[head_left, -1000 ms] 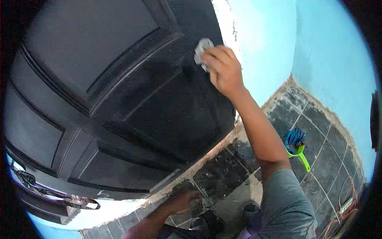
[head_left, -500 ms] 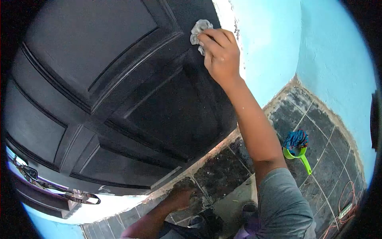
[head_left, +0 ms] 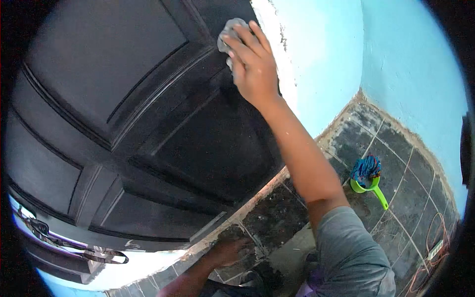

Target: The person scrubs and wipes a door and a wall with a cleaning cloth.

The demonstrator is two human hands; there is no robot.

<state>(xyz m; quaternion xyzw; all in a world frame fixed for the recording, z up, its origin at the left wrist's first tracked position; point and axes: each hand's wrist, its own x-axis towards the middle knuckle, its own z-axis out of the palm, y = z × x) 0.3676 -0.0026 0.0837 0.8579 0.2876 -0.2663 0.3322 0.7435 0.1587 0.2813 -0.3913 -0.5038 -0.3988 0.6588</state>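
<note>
My right hand [head_left: 255,74] holds a crumpled grey cloth [head_left: 228,37] against the upper right part of a black panelled door [head_left: 208,143]. Its fingers are spread over the cloth, close to the door's edge beside the wall. Low in the view, my left hand [head_left: 230,252] hangs in front of the dark floor below the door. It is dim and a little blurred, its fingers look loosely stretched, and nothing shows in it.
Light blue walls [head_left: 321,54] meet in a corner at the right. On the dark tiled floor [head_left: 401,173] stands a green dipper [head_left: 380,197] with a blue patterned cloth [head_left: 366,169] in it. An orange cord with a power strip [head_left: 435,250] lies at the far right.
My right hand has moved left in view with the cloth, and its fingers have spread out flatter over it. The whole view has shifted slightly.
</note>
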